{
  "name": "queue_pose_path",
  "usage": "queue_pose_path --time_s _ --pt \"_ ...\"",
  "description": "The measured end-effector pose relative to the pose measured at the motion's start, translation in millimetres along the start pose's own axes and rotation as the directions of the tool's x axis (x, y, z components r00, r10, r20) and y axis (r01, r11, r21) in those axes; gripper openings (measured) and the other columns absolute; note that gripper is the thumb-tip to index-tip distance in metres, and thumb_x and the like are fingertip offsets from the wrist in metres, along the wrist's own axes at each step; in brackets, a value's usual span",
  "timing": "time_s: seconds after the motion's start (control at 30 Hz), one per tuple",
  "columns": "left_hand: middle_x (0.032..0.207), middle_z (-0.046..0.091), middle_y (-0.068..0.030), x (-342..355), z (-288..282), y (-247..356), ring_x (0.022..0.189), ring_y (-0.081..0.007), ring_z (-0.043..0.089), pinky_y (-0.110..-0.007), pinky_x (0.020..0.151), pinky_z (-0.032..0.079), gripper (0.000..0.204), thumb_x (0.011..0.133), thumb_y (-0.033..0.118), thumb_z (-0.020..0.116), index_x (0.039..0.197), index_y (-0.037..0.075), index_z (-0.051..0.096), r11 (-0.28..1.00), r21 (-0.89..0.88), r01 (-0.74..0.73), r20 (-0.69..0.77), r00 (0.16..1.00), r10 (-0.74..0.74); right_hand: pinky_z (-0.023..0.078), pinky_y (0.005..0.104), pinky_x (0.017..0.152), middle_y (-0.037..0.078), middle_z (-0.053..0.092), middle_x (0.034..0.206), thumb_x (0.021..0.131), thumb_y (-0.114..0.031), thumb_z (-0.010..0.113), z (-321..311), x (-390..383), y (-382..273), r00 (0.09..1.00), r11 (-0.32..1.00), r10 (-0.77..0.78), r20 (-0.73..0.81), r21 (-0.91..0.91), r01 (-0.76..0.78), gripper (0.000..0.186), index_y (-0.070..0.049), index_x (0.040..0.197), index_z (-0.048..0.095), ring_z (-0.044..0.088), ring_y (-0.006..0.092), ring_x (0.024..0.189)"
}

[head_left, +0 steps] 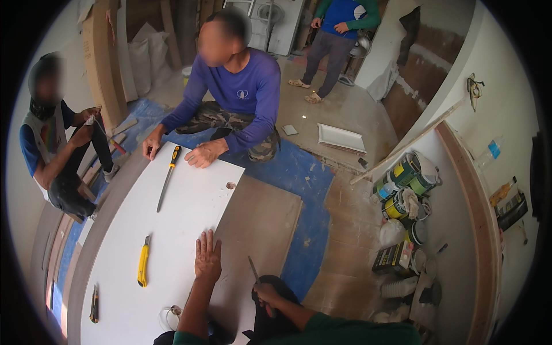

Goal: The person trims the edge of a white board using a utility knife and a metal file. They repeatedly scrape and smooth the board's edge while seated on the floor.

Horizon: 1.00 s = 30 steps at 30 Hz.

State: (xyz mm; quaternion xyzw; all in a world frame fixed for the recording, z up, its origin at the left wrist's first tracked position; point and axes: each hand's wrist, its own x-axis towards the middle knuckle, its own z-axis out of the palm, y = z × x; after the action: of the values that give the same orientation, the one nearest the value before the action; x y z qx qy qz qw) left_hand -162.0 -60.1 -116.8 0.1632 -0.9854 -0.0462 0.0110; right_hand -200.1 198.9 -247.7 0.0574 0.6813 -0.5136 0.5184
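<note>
My left hand (207, 257) lies flat, fingers stretched out, on the right edge of a large white board (190, 195). Beside the board, my right hand (267, 294) is closed round the handle of a file (253, 267), its narrow metal blade pointing up and away. A yellow utility knife (144, 265) rests on the board left of my left hand. Farther up lies another file with a yellow-and-black handle (175, 157). A dark utility knife (94, 305) sits near the board's lower left. Round holes (231, 185) are cut near the board's right edge.
Across the board a person in a purple shirt (241, 86) squats with both hands at its far edge. Another person (54, 132) sits at left; a third (339, 40) stands behind. Blue sheeting (307, 190) covers part of the floor. Paint cans (402, 172) line the right wall.
</note>
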Motion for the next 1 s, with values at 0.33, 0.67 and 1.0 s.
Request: queue_pose_path --time_s 0.33,0.67,1.0 --pt "0.155 0.041 -0.0236 -14 -1 33 0.153 -0.0453 0.02 -0.062 0.123 0.017 0.038 0.091 0.012 0.058 0.127 0.001 0.064 0.994 -0.107 0.028 -0.151 0.988 -0.044 0.047 0.0363 0.043 0.004 0.051 0.064 0.103 -0.037 0.054 -2 -7 -16 1.0 0.998 -0.013 0.019 -0.054 0.014 0.036 -0.002 0.094 0.058 0.051 0.0157 0.049" --pt "0.143 0.051 -0.0195 -16 -18 41 0.143 -0.0439 0.037 -0.066 0.118 0.024 0.041 0.092 0.021 0.068 0.13 0.008 0.061 0.826 -0.56 0.065 -0.32 0.902 -0.288 0.048 0.0369 0.045 0.002 0.048 0.067 0.107 -0.041 0.047 -2 -19 -25 0.999 0.999 0.033 -0.009 -0.016 -0.033 0.041 -0.001 0.105 0.057 0.049 0.0148 0.05" --pt "0.168 0.016 -0.0193 8 -1 13 0.156 -0.0377 0.013 -0.059 0.124 0.015 0.078 0.096 0.017 0.058 0.159 -0.003 0.017 0.945 0.146 0.293 0.011 0.955 -0.297 0.048 0.0357 0.044 0.003 0.049 0.066 0.105 -0.038 0.051 -8 -18 -21 0.999 0.999 0.028 0.029 0.039 -0.029 0.037 -0.001 0.106 0.057 0.05 0.0146 0.05"
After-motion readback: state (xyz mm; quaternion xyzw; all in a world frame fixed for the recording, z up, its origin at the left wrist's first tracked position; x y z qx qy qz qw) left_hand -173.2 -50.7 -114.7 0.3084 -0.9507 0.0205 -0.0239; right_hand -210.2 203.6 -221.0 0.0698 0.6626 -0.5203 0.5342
